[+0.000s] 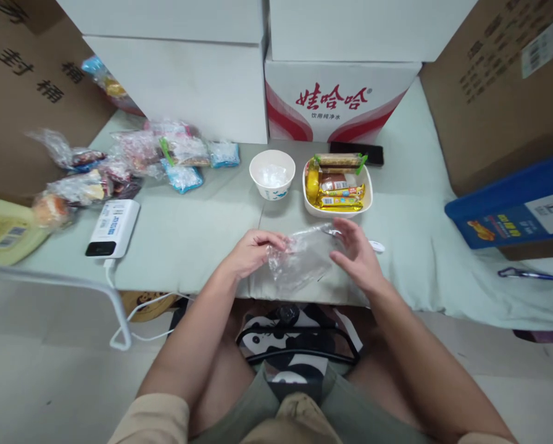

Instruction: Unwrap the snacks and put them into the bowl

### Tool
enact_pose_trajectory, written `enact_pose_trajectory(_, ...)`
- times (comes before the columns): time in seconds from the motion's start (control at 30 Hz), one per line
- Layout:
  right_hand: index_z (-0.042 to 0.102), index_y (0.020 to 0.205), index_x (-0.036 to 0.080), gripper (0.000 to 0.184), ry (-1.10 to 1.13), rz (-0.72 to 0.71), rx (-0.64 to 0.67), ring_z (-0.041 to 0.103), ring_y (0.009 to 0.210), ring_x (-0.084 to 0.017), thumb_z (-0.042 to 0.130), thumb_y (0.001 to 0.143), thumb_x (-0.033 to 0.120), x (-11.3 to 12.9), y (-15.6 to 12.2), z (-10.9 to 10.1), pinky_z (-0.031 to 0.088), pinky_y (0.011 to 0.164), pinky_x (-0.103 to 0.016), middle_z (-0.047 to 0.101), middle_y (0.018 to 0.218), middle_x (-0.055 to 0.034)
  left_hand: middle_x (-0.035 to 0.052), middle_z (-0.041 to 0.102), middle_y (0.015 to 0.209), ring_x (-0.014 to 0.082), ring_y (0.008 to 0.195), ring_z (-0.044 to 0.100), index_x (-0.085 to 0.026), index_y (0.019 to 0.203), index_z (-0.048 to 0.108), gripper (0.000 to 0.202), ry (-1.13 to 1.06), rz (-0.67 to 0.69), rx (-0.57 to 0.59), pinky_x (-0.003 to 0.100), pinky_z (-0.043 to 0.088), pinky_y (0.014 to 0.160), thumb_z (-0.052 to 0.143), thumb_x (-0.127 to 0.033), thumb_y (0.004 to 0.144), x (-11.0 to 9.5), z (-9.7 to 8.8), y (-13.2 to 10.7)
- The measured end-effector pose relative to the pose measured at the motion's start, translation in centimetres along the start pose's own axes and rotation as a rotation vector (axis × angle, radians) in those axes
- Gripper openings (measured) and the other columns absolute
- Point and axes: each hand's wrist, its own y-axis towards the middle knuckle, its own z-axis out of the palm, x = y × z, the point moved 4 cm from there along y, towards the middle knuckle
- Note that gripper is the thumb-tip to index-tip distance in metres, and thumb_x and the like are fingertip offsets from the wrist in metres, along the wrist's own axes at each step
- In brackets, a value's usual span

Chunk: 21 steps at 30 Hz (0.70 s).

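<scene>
My left hand (258, 250) pinches the left end of a clear plastic bag (304, 259) above the table's front edge. The bag looks flat, with nothing visible inside. My right hand (356, 256) is at the bag's right end, thumb and fingers apart; whether it touches the film I cannot tell. Beyond my hands stand a white paper bowl (273, 191) with crumpled clear plastic in it and a white rectangular tub (339, 213) holding several wrapped snacks (344, 185). A small white object (377, 246) lies partly hidden behind my right hand.
Wrapped snacks (137, 154) are heaped at the back left, near a white power bank (114, 228) with a cable. A dark phone (369, 154) lies behind the tub. White cartons (341, 98) line the back. A blue package (512, 213) and a pen (529, 274) are at right.
</scene>
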Motion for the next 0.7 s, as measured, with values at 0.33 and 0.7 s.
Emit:
enact_pose_trajectory(0.33, 0.062, 0.077, 0.020, 0.028, 0.345, 0.415, 0.449, 0.063, 0.061, -0.016, 0.073, 0.076, 0.046, 1.1, -0.5, 4.1, 0.052, 0.062, -0.031, 0.068, 0.069, -0.0011, 0.0094, 0.063, 0.136, 0.0169, 0.090, 0.073, -0.022, 0.091, 0.080, 0.025, -0.104, -0.042, 0.293, 0.030, 0.058, 0.083, 0.086, -0.021, 0.068, -0.9, 0.2, -1.8)
enact_pose_trajectory(0.7, 0.061, 0.082, 0.023, 0.040, 0.323, 0.483, 0.017, 0.067, 0.066, -0.020, 0.071, 0.070, 0.060, -0.5, 0.0, 3.2, 0.053, 0.063, -0.033, 0.070, 0.070, -0.0013, 0.0056, 0.074, 0.082, 0.0157, 0.067, 0.068, -0.015, 0.090, 0.067, 0.037, 0.001, -0.123, -0.192, 0.026, 0.050, 0.060, 0.084, -0.033, 0.061, 1.3, 0.1, 0.6)
